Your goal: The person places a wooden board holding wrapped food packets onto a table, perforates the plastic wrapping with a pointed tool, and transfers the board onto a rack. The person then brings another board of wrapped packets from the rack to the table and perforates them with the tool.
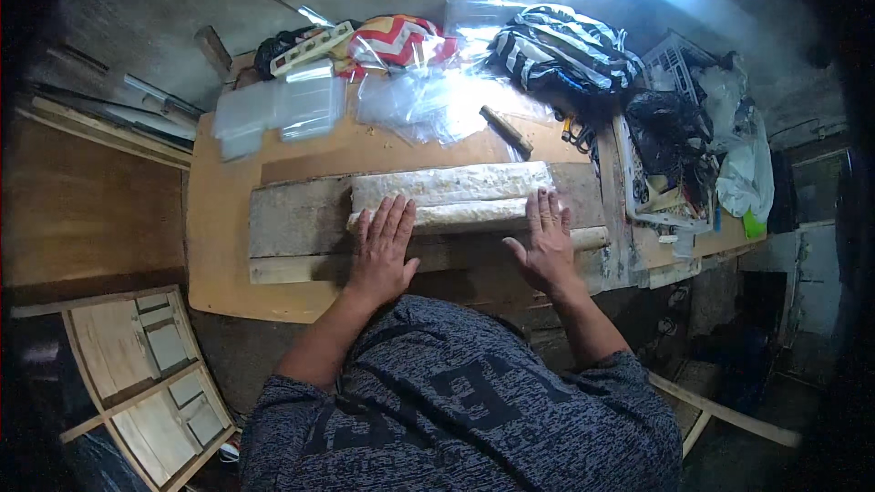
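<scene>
A long whitish block (447,184) with a rough, mottled surface and a lengthwise groove lies across a grey-brown board (296,217). At its near left corner, my left hand (383,251) rests with straight fingers on the block's front side. My right hand (547,251) lies flat against the near right end, fingers extended and thumb spread inward. Both hands touch the block without wrapping round it. Along the board's near edge runs a pale wooden strip (292,269), partly hidden behind my forearms and in shadow.
Clear plastic sheets (273,114) and a short dark stick (506,131) lie beyond the board. Farther back are a red-and-white zigzag cloth (401,41) and a black-and-white striped bundle (565,50). A cluttered white tray (627,169) stands right; a wooden frame (146,383) leans lower left.
</scene>
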The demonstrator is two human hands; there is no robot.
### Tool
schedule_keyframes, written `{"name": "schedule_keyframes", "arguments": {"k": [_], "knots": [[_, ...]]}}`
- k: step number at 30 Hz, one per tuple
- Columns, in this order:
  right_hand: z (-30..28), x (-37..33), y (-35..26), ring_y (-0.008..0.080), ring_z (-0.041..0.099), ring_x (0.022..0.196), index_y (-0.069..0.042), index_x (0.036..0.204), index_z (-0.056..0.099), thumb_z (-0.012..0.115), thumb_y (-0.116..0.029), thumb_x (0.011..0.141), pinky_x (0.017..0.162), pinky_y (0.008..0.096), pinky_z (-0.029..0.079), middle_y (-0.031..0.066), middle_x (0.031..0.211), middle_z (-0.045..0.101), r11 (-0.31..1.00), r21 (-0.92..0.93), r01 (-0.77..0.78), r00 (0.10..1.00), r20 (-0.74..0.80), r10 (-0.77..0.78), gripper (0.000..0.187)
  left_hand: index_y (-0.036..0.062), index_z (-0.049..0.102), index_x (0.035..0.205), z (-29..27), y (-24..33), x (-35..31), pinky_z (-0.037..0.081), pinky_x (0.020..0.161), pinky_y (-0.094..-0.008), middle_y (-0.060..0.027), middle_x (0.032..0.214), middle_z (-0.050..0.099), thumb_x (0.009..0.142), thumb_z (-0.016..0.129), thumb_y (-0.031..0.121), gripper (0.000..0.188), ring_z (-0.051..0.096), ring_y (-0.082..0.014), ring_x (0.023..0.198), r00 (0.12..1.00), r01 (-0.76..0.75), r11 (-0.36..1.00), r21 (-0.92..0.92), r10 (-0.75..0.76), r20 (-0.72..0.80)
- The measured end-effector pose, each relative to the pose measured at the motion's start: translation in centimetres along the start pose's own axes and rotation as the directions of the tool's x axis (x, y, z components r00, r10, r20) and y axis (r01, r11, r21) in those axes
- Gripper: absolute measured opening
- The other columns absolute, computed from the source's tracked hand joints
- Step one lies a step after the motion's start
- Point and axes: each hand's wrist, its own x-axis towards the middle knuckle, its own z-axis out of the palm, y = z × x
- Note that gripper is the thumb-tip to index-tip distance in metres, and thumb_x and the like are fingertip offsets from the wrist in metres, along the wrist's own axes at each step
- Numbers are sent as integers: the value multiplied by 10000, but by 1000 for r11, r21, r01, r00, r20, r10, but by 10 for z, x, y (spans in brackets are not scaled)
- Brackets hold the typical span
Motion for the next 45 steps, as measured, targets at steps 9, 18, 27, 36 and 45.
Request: {"name": "schedule_keyframes", "arguments": {"k": [9, 18, 27, 36, 45], "knots": [[7, 13, -66, 306, 141, 1493, 10, 1522, 190, 486, -607, 913, 1191, 519, 23, 206, 1586, 199, 981, 125, 148, 987, -87, -138, 916, 58, 210, 1529, -2, 0, -2, 108, 1185, -513, -147, 1575, 228, 742, 772, 329, 1005, 194, -307, 1464, 999, 16, 1000, 2, -16, 33], [13, 35, -122, 365, 165, 1478, 34, 1495, 255, 516, -513, 927, 1183, 538, 45, 240, 1556, 250, 903, 275, 330, 938, 11, -346, 831, 76, 240, 1526, -8, -8, 2, 78, 1188, -517, -138, 1566, 261, 797, 688, 370, 904, 193, -296, 1469, 999, 7, 1000, 22, -8, 39], [22, 36, -86, 320, 225, 1468, 17, 1477, 310, 459, -549, 946, 1185, 525, 97, 194, 1541, 316, 948, 153, 280, 956, 45, -290, 791, 51, 222, 1525, -7, -6, 6, 94, 1187, -521, -140, 1578, 225, 733, 768, 293, 992, 178, -314, 1473, 999, 1, 999, -46, 0, 34], [11, 29, -24, 315, 121, 1495, -10, 1524, 212, 467, -601, 923, 1194, 500, 6, 188, 1583, 226, 990, 53, 130, 991, -33, -129, 880, 44, 210, 1527, -1, 1, 13, 94, 1189, -511, -148, 1582, 215, 728, 786, 311, 1021, 166, -316, 1475, 998, 15, 1000, -24, -14, 58], [10, 20, 15, 312, 165, 1486, 15, 1506, 253, 419, -626, 933, 1188, 496, -31, 195, 1569, 261, 982, -114, -149, 977, 136, 164, 875, 28, 204, 1525, 4, 14, 15, 92, 1186, -526, -146, 1591, 199, 734, 786, 324, 1026, 160, -333, 1477, 997, 38, 998, -40, -36, 63]]}}
